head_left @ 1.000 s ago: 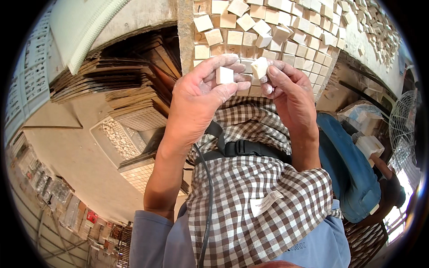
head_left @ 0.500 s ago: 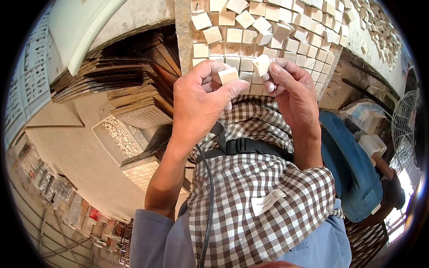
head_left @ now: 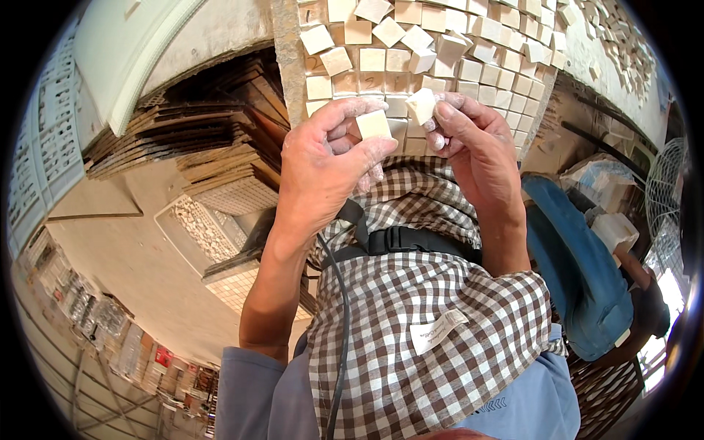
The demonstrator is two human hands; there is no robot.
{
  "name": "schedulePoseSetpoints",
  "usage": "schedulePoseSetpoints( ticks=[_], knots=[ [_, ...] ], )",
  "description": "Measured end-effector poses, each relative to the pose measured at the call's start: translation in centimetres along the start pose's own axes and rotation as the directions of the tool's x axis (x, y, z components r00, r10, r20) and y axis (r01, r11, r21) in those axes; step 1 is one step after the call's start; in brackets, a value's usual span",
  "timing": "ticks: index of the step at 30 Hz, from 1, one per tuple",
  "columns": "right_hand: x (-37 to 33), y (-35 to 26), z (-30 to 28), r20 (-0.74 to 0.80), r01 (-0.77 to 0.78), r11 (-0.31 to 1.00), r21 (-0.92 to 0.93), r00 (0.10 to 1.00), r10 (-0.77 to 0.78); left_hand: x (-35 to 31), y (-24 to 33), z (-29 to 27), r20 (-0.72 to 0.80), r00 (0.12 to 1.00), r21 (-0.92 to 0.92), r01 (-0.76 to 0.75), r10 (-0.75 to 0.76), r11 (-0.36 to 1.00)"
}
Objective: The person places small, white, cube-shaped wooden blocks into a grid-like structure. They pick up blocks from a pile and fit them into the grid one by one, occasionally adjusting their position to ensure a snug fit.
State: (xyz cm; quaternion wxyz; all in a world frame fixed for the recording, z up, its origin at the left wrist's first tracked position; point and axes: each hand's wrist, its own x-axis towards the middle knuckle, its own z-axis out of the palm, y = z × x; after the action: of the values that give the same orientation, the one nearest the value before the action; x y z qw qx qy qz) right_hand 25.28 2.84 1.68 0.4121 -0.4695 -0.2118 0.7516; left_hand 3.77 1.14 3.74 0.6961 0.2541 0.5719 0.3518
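My left hand [head_left: 323, 158] pinches a square cream stone tile [head_left: 375, 125] between thumb and fingers, its flat face turned up. Just right of it, my right hand [head_left: 480, 143] grips a whitish piece [head_left: 421, 107] with an angular, pointed outline, which looks like another small tile. Pale dust coats the fingertips of both hands. Beyond them lies a gridded tray [head_left: 374, 83] filled with rows of small square tiles. Several loose tiles, such as a tilted one [head_left: 316, 39], rest on top of the grid. My hands cover part of its near edge.
A heap of loose tiles [head_left: 612, 51] lies on the surface at far right. Stacked thin boards [head_left: 176, 125] stand at left, above a bin of stone pieces [head_left: 202, 227]. To the right are a blue chair-like shape [head_left: 579, 271], another person's arm [head_left: 634, 270] and a wire fan guard [head_left: 667, 183].
The tile in my left hand has tipped so its face shows more fully. The right-hand piece has turned slightly. The whole view has shifted a little; both hands keep their holds.
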Motion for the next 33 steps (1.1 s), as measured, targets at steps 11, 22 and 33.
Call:
schedulePoseSetpoints(
  ticks=[11,22,33],
  knots=[
    [-0.1,-0.1,-0.1,-0.027,-0.008,1.0,0.028,1.0,0.009,0.0,-0.3,-0.1,0.005,0.999,-0.047,-0.033,0.033,0.998],
    [-0.2,-0.2,-0.1,-0.026,-0.004,1.0,0.008,1.0,0.004,0.2,-0.6,-0.2,0.027,0.999,-0.078,-0.042,0.044,0.996],
    [-0.7,-0.6,0.3,-0.065,-0.012,1.0,-0.002,0.998,0.012,0.5,-1.2,-1.1,0.122,0.992,-0.298,0.048,-0.012,0.953]
  ],
)
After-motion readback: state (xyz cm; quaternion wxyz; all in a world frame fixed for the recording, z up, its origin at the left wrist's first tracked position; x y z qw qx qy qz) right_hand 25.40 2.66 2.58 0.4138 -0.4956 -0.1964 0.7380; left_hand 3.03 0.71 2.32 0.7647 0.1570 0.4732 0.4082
